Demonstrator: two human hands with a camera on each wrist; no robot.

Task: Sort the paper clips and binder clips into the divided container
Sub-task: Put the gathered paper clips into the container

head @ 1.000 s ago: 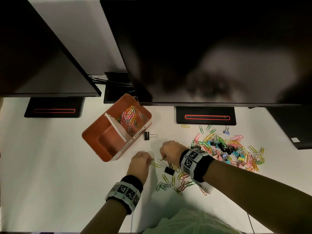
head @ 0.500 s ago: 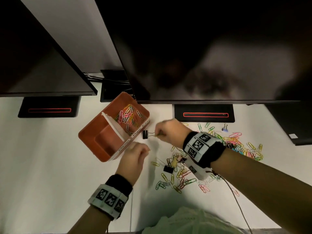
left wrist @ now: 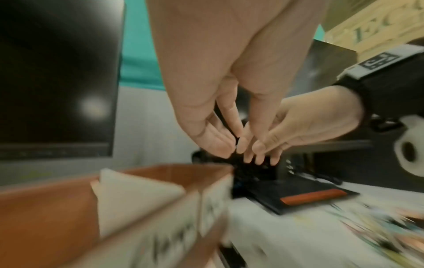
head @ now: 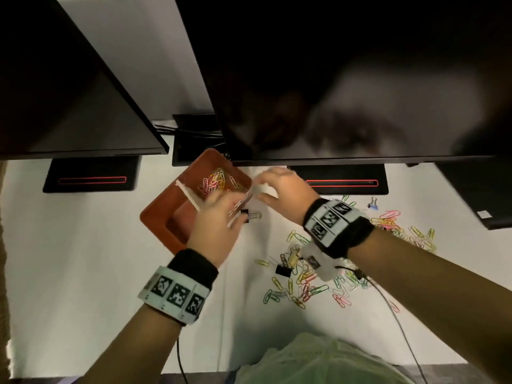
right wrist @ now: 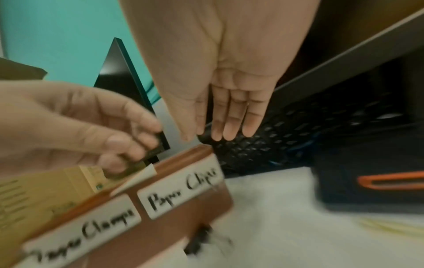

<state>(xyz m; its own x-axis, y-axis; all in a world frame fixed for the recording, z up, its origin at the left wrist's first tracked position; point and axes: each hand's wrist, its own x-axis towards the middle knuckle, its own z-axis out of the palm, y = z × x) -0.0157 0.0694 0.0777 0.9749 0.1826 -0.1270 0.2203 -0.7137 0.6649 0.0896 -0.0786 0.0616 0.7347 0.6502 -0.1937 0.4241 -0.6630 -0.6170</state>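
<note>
The orange divided container [head: 155, 217] stands at an angle, split by a white divider [head: 188, 195]. Coloured paper clips [head: 219, 180] lie in its far compartment, labelled "Paper Clips" [right wrist: 183, 188]. The near one reads "Paper Clamps" [right wrist: 91, 230]. My left hand [head: 235, 209] hovers over the near right wall, thumb and fingertips pinched together [left wrist: 236, 145], a thin blurred paper clip seemingly between them. My right hand [head: 263, 184] hangs by the far right corner, fingers straight and empty [right wrist: 213, 134]. A black binder clip [head: 249, 216] lies on the table against the container.
Loose paper clips [head: 304, 284] and a black binder clip [head: 283, 270] are scattered below my right wrist, more clips [head: 401, 228] and a blue binder clip [head: 373, 203] to the right. Two dark monitors [head: 360, 79] overhang the white desk; their stands [head: 343, 182] sit behind.
Both hands have left the loose clips and moved up to the container. The right hand went from a closed pinch to straight, empty fingers at the far corner.
</note>
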